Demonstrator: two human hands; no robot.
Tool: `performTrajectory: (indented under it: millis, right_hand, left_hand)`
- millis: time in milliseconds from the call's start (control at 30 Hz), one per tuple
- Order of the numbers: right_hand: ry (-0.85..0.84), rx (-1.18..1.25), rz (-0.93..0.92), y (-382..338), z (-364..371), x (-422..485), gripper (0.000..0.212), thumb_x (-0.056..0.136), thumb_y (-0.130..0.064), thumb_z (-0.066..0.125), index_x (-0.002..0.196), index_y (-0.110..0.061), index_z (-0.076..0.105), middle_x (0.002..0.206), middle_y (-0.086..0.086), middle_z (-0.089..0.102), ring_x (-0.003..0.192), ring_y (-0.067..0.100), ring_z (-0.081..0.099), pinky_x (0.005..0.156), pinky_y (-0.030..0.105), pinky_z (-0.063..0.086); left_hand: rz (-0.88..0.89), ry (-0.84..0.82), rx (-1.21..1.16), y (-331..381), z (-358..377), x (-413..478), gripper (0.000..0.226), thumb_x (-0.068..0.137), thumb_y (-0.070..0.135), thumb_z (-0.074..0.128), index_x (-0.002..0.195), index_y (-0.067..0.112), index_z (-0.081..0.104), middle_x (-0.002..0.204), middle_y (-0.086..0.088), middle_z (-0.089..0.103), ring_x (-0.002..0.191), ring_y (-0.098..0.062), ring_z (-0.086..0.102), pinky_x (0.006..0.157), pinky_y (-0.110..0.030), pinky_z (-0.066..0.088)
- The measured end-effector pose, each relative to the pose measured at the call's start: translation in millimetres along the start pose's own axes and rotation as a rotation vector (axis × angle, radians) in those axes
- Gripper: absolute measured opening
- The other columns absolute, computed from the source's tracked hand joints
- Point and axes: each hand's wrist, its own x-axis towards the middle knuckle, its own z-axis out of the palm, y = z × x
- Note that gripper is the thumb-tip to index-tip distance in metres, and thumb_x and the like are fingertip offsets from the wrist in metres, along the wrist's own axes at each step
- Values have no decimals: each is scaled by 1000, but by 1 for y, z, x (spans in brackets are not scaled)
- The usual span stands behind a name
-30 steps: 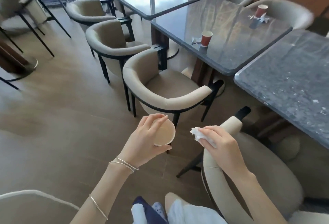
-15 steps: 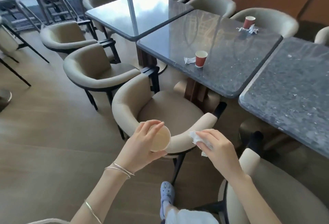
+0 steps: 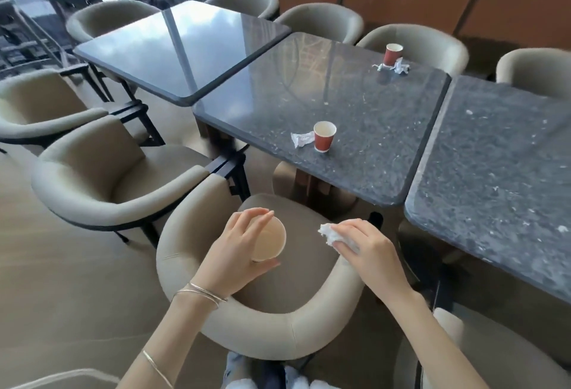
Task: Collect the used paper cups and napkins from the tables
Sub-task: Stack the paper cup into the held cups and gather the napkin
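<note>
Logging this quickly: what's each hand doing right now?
Left hand: closed around a paper cup.
Right hand: closed on a crumpled napkin.

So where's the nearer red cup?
Head view, centre: the cup stands near the middle table's front edge, a crumpled napkin just left of it.

Three tables in row: left table (image 3: 185, 46), middle table (image 3: 355, 104), right table (image 3: 494, 157), edges close together. Near cup (image 3: 324, 136) on middle table toward front edge; near napkin (image 3: 301, 139) just left of it. Far cup (image 3: 393, 53) at back edge of same table; far napkins (image 3: 401, 67) just before it. Chair (image 3: 262, 327) before middle table. Above seat: left hand (image 3: 238, 249) grips held cup (image 3: 272, 242); right hand (image 3: 367, 246) to right, apart, pinches held napkin (image 3: 329, 232).
</note>
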Motion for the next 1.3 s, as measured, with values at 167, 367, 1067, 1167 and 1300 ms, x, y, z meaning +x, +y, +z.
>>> performTrajectory:
  millis: [167,367,1067,1167,1300]
  right_hand:
    - [16,-19,61,12,29,49,23,79,-12,72,101,-15,68,95,-1,66,86,15,62,73,26,52]
    - [21,-57,174,29,79,134,27,77,-7,71,102,-18,68,93,-3,65,86,17,59,75,23,44]
    - [-13,-200,560,164,276,306,15,87,-6,59,100,-2,66,113,10,64,105,29,54,84,41,48]
    - [-103,-220,540,173,281,300,17,89,-7,57,104,-3,63,111,7,63,103,26,52,84,36,46]
    - [-107,-225,509,170,281,285,12,83,-1,60,94,-3,64,98,7,66,94,28,55,80,37,48]
  left_hand:
    - [54,-60,-4,-45,4,53,77,67,40,78,133,19,45,133,3,45,120,-20,40,88,-35,48]
    - [106,-92,-23,-105,-5,130,77,67,36,79,133,18,45,134,4,45,121,-21,40,89,-35,47]
    - [233,-169,-105,-268,82,340,77,65,32,81,132,15,47,133,0,46,119,-26,42,81,-37,50]
    - [256,-188,-111,-269,88,350,78,66,32,81,133,15,46,133,0,46,120,-26,41,82,-38,50]
    - [268,-203,-107,-272,92,356,78,65,32,81,132,14,47,133,-2,47,118,-27,43,84,-38,49]
